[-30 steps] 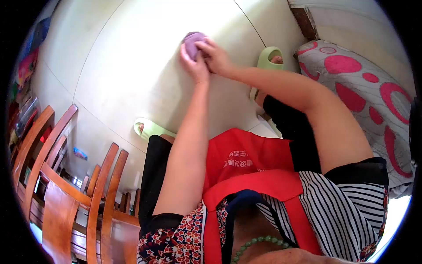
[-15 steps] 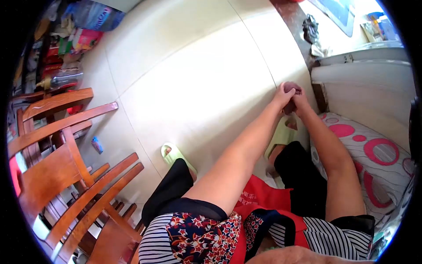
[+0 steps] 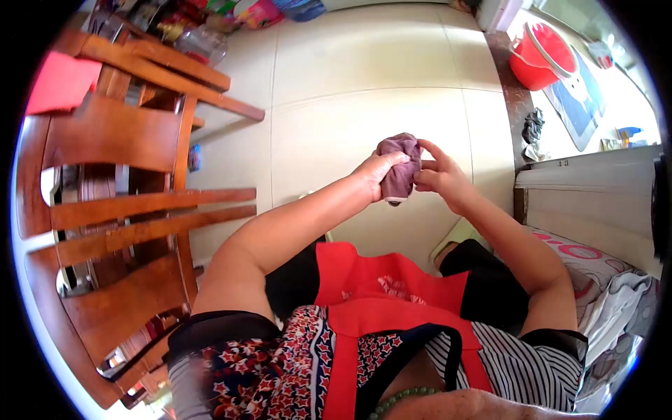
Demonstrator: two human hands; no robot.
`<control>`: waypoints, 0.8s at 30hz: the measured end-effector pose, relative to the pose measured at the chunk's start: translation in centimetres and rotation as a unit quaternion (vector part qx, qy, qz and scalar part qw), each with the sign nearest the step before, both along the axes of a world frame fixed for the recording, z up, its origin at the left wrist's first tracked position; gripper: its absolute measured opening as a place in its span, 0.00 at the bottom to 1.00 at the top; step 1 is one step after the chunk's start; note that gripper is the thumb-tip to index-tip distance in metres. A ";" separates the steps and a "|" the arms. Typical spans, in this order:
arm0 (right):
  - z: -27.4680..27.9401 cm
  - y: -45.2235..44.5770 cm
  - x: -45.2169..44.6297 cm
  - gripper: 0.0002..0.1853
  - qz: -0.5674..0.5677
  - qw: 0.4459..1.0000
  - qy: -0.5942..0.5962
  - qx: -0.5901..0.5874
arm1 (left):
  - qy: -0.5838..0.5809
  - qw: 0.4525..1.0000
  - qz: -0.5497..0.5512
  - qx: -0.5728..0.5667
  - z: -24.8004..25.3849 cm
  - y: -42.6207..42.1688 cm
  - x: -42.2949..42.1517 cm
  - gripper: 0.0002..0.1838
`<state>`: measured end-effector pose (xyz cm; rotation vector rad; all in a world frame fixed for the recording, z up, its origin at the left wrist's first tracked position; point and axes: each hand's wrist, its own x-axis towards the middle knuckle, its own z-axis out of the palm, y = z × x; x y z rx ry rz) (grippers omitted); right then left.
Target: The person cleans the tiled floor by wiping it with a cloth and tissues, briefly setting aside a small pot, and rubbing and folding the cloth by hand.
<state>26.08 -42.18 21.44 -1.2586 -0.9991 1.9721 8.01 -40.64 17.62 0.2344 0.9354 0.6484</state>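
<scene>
A bundled purple-brown cloth (image 3: 399, 178) is held in front of me, above the tiled floor. My left hand (image 3: 381, 170) is wrapped round its left side, with the thumb lying across the front. The fingers of my right hand (image 3: 441, 178) pinch the cloth's right edge. A pale band and a small dark tip show at the bundle's lower end. Beneath my arms is the red apron (image 3: 392, 280) that I wear.
Wooden chairs (image 3: 119, 133) line the left side. A red bucket (image 3: 540, 57) stands at the upper right beside a blue mat (image 3: 577, 98). Patterned cushioning (image 3: 574, 252) lies at the right. A green slipper (image 3: 455, 234) is on the floor.
The view has swung, bringing the red bucket in. The cloth looks more loosely bunched and hangs lower. My hands were close together round it and are now at its two sides.
</scene>
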 end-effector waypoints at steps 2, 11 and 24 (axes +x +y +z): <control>4.4 -2.0 -0.9 0.38 0.094 0.989 -0.087 0.075 | -0.106 0.994 0.006 -0.034 4.0 -2.6 -1.3 0.21; 5.6 -7.3 -5.4 0.29 -0.017 0.962 -0.168 0.217 | -0.127 0.984 0.098 -0.074 9.0 -6.8 -4.7 0.19; 1.4 -0.6 -2.8 0.21 -0.192 0.970 -0.053 -0.139 | 0.002 0.960 0.180 -0.216 8.6 -0.2 -8.4 0.26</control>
